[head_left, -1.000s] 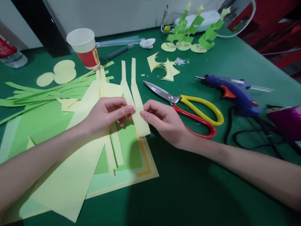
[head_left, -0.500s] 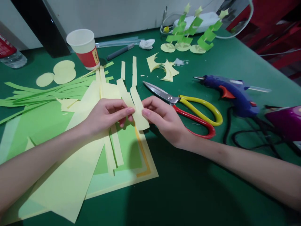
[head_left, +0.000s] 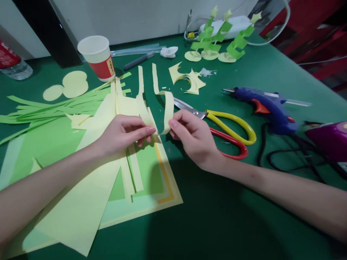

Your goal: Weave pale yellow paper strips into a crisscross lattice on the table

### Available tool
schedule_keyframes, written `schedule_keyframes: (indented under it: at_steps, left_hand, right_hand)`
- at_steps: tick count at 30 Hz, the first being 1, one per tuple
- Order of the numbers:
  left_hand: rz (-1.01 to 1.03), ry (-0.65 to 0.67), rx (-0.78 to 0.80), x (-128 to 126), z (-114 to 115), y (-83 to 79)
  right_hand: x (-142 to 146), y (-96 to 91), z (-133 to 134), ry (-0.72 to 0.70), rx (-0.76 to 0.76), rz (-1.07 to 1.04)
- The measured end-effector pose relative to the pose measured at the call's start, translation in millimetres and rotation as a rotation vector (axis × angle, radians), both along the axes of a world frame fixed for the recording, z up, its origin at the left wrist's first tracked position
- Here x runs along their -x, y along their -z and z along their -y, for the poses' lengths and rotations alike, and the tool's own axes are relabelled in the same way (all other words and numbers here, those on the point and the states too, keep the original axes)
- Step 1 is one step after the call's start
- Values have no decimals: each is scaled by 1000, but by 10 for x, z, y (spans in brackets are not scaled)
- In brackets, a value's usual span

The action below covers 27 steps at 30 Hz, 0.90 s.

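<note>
My left hand (head_left: 123, 134) and my right hand (head_left: 193, 139) both pinch the near ends of two pale yellow paper strips (head_left: 167, 108) above the green table. One strip arches up into a loop between my hands; its far end still lies on the table. The other strip runs away from my left fingers. Below my hands lie stacked yellow and green paper sheets (head_left: 81, 202) with more cut strips on them.
Scissors with yellow and red handles (head_left: 227, 131) lie just right of my right hand. A blue glue gun (head_left: 267, 108) and black cable lie farther right. A paper cup (head_left: 99, 57), green strips (head_left: 48, 108), paper circles (head_left: 67, 85), a marker (head_left: 138, 60) and green paper figures (head_left: 217, 39) sit behind.
The strip in my right hand has been lifted and bent over into an arch; a second ago both strips lay flat. My hands have drawn slightly together.
</note>
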<state>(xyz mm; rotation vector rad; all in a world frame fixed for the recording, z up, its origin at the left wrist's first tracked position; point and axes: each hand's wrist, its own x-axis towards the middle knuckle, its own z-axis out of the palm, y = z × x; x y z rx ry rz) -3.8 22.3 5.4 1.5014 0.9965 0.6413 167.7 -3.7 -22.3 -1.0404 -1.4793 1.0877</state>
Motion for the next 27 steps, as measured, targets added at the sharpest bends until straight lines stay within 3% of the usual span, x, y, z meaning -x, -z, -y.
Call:
schedule_keyframes:
  at_steps: [5, 9, 18, 23, 27]
  left_hand:
    - [127, -105, 126, -25, 1, 32]
    - [63, 13, 100, -9, -12, 35]
    - [-85, 298, -71, 76, -59, -19]
    - [-148, 274, -133, 58, -47, -2]
    - [-213, 324, -129, 17, 2, -95]
  right_hand:
    - [-14, 14, -8, -2, -2, -111]
    - [2, -25, 13, -91, 44, -83]
    - [43, -63, -23, -138, 211, -95]
    - [42, -78, -30, -186, 301, -120]
    - [25, -156, -58, -256, 336, -139]
